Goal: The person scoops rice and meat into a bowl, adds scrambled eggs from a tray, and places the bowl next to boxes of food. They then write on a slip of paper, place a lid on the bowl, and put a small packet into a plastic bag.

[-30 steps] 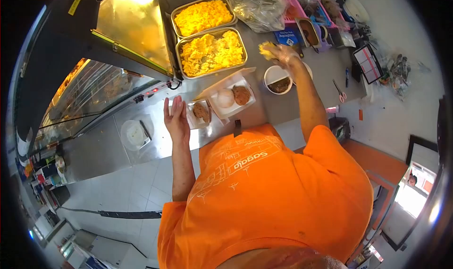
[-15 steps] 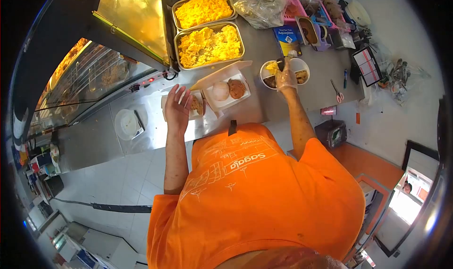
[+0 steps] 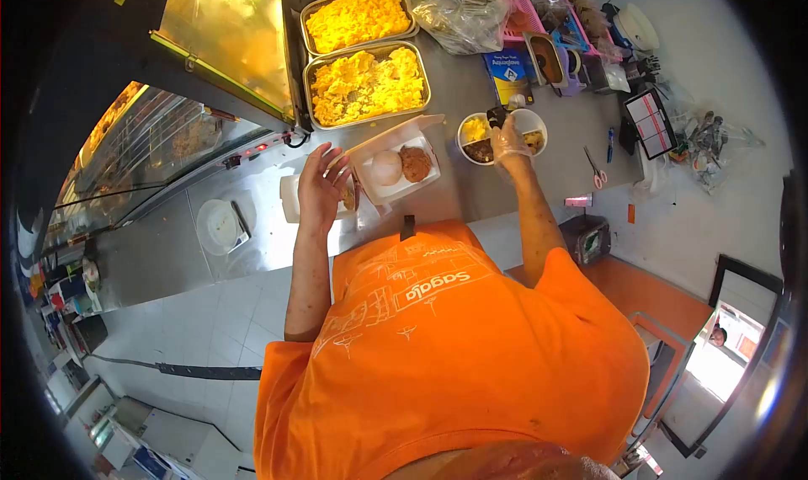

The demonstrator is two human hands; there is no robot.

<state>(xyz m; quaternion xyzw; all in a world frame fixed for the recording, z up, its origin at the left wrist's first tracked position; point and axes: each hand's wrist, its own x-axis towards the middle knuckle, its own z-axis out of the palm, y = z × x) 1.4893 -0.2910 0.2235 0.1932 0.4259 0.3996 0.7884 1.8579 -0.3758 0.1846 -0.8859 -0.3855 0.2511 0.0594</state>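
My left hand (image 3: 321,189), bare with its fingers apart, hovers over a second small box (image 3: 289,198) holding brown food, which it partly covers. Right beside it stands an open cardboard box (image 3: 394,195) with a white rounded mound (image 3: 386,168) and a brown fried piece (image 3: 416,164). In a clear plastic glove, my right hand (image 3: 510,146) reaches over two round white tubs. Yellow and dark food fills parts of the left tub (image 3: 462,147); the right tub (image 3: 543,125) holds brownish food. My fingers are closed at a dark object (image 3: 497,116), whose kind I cannot make out.
Two metal trays (image 3: 427,76) of yellow shredded food stand at the back, beside a glass warming cabinet (image 3: 227,50). A blue packet (image 3: 507,76), scissors (image 3: 598,173), a pen (image 3: 611,143) and a tablet (image 3: 651,120) lie to the right. A white plate (image 3: 220,226) sits left.
The yellow food that was by my right fingers now lies in the left tub. My left hand is still over the second box. The view has shifted slightly.
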